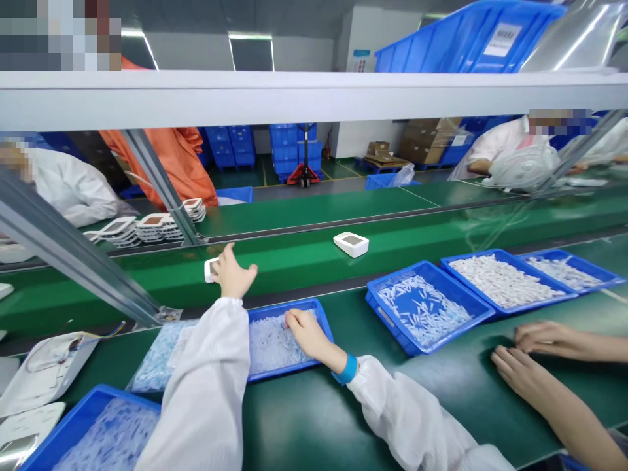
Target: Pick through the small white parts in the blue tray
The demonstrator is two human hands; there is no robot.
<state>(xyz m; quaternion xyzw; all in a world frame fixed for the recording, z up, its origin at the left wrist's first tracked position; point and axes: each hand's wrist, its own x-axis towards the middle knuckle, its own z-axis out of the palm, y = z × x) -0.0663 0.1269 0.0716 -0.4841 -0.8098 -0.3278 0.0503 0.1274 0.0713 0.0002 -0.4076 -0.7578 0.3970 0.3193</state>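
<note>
My left hand (235, 271) reaches over the green conveyor belt with fingers spread. Just left of it, partly hidden by the fingers, is a white device (210, 269) with a grey window; whether they touch is unclear. My right hand (307, 332), with a blue band at the wrist, is over a blue tray (324, 320) of small clear-white parts. Its fingers are pressed together, and what they pinch, if anything, cannot be made out. Another white device (351, 244) lies on the belt, further right.
Blue trays (417, 350) of small white pieces stand at the right, near a co-worker's hands (534, 360). A metal post (88, 255) slants at the left. White housings (49, 373), a bag of parts (159, 360) and another blue tray (93, 392) are at lower left.
</note>
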